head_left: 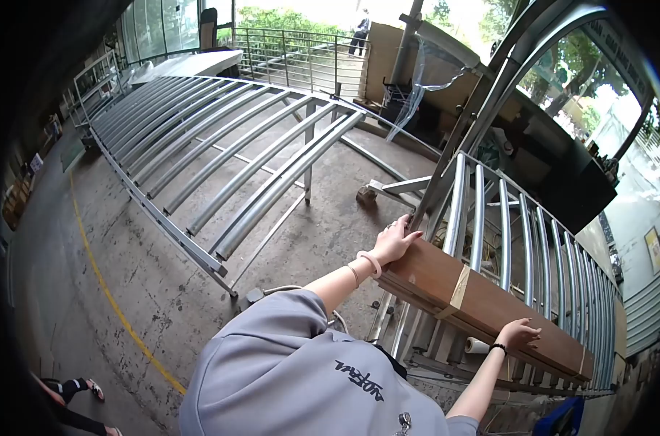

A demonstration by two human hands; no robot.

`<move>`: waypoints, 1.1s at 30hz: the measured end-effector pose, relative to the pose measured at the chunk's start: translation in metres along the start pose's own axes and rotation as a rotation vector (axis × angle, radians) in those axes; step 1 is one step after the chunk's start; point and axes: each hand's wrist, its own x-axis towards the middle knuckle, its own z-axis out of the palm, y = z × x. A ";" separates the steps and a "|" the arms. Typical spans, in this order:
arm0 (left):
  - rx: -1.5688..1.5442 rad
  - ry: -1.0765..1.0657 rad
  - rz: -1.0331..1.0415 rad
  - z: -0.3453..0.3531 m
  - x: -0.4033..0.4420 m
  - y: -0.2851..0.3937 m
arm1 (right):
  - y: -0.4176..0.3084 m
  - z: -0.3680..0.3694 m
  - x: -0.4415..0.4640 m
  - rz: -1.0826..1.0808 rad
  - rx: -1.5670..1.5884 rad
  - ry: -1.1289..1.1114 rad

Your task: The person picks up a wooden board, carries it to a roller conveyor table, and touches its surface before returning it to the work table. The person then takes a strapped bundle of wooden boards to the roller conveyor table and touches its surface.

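A long bundle of brown boards (504,309), strapped with tan tape (459,291), lies on the roller conveyor (506,234) at my right. My left hand (394,241), with a ring and a pink bracelet on the wrist, grips the bundle's far-left end, its thumb on the top face. Farther along the near long side is my right hand (517,334), a dark bracelet at its wrist. Its fingers stretch out over the top edge of the boards, apart rather than wrapped round them. The underside of the bundle is hidden.
Another roller conveyor (228,156) stands to the left, with a gap of concrete floor between the two. A metal post (457,138) rises beside the bundle's end. A yellow line (112,291) crosses the floor. A person's feet (94,389) show at lower left.
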 end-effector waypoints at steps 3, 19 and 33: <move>0.008 -0.033 -0.009 -0.024 0.009 -0.011 | -0.016 -0.017 -0.022 0.007 0.005 -0.012; 0.300 -0.013 0.064 -0.135 0.024 -0.069 | -0.089 -0.082 -0.093 -0.476 0.336 0.046; 0.682 0.113 0.146 -0.241 0.021 -0.101 | -0.092 -0.118 -0.124 -0.795 0.482 -0.119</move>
